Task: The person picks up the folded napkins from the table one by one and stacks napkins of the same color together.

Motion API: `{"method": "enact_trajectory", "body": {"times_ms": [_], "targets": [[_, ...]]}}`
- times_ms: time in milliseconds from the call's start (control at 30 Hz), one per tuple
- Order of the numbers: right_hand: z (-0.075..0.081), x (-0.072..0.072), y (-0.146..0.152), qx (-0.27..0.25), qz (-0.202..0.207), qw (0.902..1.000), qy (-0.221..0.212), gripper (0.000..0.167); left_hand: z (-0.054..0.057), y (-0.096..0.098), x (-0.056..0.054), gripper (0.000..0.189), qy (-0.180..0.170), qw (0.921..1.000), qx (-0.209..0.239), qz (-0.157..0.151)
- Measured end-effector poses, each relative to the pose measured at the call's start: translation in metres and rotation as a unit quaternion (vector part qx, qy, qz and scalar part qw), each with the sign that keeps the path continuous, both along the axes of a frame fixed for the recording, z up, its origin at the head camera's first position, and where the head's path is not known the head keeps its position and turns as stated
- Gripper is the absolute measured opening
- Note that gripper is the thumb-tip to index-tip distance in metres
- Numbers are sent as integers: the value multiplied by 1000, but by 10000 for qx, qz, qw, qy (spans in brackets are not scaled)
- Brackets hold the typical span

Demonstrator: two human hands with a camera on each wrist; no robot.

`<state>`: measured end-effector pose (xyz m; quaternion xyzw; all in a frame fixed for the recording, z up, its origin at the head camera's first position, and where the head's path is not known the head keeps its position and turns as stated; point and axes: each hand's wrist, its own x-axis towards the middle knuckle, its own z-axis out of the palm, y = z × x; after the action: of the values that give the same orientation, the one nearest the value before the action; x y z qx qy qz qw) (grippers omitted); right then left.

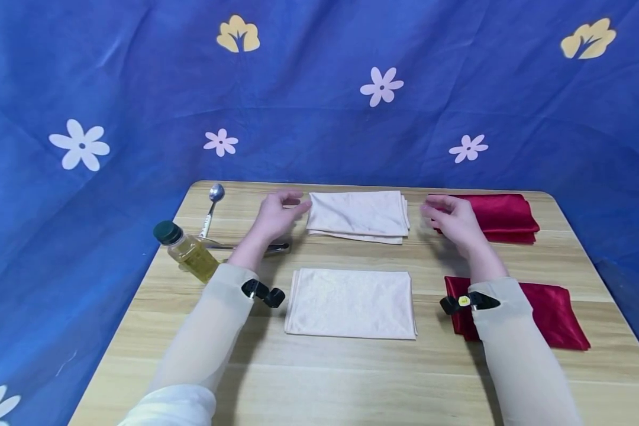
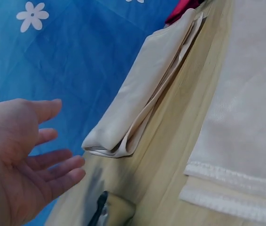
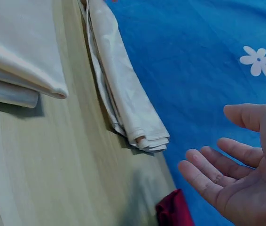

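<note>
A folded white cloth (image 1: 358,214) lies at the back middle of the table, with a second folded white cloth (image 1: 351,303) in front of it. My left hand (image 1: 276,216) hovers just off the left end of the back cloth, fingers loosely spread and holding nothing. To the right of that same cloth, my right hand (image 1: 452,220) is held above the table with nothing in it. It partly covers a folded dark red cloth (image 1: 500,216). In both wrist views, the left hand (image 2: 25,160) and right hand (image 3: 246,165) show relaxed fingers, apart from the white cloth.
Another folded red cloth (image 1: 551,313) lies partly under my right forearm. At the left are a green-capped bottle (image 1: 194,254) of yellow liquid, a spoon (image 1: 213,204) and a metal utensil (image 1: 277,248) partly hidden by my left arm. A blue flowered curtain (image 1: 309,136) hangs behind the table.
</note>
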<state>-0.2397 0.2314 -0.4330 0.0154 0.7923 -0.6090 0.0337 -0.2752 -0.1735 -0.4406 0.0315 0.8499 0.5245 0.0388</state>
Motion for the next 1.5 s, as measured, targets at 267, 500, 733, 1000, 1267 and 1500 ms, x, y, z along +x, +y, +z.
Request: {"method": "enact_trajectory", "body": {"times_ms": [267, 500, 733, 1000, 1267, 1500], "targets": [[-20, -13, -5, -319, 185, 9985, -415, 55, -11, 6, -9, 51, -429, 9981, -130, 417], [-35, -23, -14, -150, 129, 9977, -653, 55, -16, 8, -16, 51, -1545, 9816, 851, 733], [-44, -31, -22, 399, -74, 9966, -711, 50, -19, 11, -24, 53, -2018, 9746, 612, 753], [-45, -41, -32, 2146, -95, 9755, -471, 37, -16, 21, -32, 45, -1853, 9790, -671, 514], [-43, -44, -44, 2996, 4, 9537, -244, 35, -14, 30, -28, 49, -1543, 9776, -1401, 284], [-40, -40, -50, 3075, 48, 9513, 216, 44, -19, 29, -26, 30, -1274, 9880, -857, 166]]}}
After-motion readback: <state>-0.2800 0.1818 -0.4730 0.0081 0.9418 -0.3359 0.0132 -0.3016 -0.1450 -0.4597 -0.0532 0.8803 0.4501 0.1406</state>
